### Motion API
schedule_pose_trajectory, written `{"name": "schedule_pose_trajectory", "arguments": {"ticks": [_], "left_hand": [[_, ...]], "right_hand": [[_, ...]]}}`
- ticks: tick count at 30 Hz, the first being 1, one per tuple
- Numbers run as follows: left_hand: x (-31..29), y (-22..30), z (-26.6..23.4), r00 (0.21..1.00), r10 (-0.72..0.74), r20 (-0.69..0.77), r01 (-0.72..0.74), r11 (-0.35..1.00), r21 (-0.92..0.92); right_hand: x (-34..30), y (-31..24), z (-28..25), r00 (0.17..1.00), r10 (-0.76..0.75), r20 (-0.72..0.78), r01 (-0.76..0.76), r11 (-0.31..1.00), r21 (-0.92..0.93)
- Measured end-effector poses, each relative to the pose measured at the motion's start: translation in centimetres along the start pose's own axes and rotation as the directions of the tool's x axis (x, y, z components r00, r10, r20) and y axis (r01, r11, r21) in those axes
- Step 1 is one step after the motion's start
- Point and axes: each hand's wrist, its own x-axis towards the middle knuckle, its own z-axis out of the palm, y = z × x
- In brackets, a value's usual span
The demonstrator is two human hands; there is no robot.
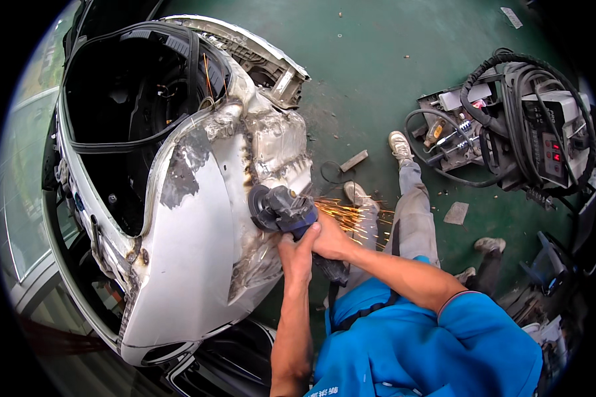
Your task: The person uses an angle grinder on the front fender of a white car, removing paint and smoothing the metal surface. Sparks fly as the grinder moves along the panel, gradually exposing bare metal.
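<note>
Both my hands are wrapped round a dark angle grinder (293, 210). My left hand (297, 257) is closed on its body from the near side, thumb pointing forward. Just to the right, my right hand (333, 238) grips it too; its fingers are partly hidden. The grinder's disc end is against or very close to the bare, scraped metal of a white car body (195, 248); exact contact is hidden. Orange sparks (343, 215) fly off to the right, toward my legs. Burnt brown marks and worn grey patches show on the metal around the wheel-side area.
A welding machine (553, 132) with coiled black cables stands at the right, beside a tray of tools (447, 126). A small bar (354, 161) and a flat scrap (455, 213) lie on the green floor. Another person's shoe (490, 245) shows at lower right. The car's rear opening (129, 86) gapes at upper left.
</note>
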Motion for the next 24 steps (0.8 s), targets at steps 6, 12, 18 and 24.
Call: {"name": "schedule_pose_trajectory", "arguments": {"ticks": [6,12,18,24], "left_hand": [[-0.1,-0.4,0.0,1.0,0.011,-0.029,-0.01,0.998,0.056],[-0.2,0.0,0.1,1.0,-0.015,-0.023,0.016,0.998,0.055],[-0.1,1.6,0.1,1.0,0.005,-0.02,-0.004,0.999,0.054],[-0.5,-0.3,-0.4,0.996,-0.011,-0.091,0.022,0.992,0.123]], "right_hand": [[-0.3,-0.2,0.0,0.999,-0.027,-0.041,0.026,1.0,-0.017],[-0.1,0.4,0.0,1.0,0.0,0.006,-0.001,1.0,0.016],[0.7,-0.6,-0.1,0.998,0.003,0.06,-0.008,0.997,0.072],[-0.3,0.7,0.6,1.0,-0.002,0.008,0.002,1.0,0.018]]}}
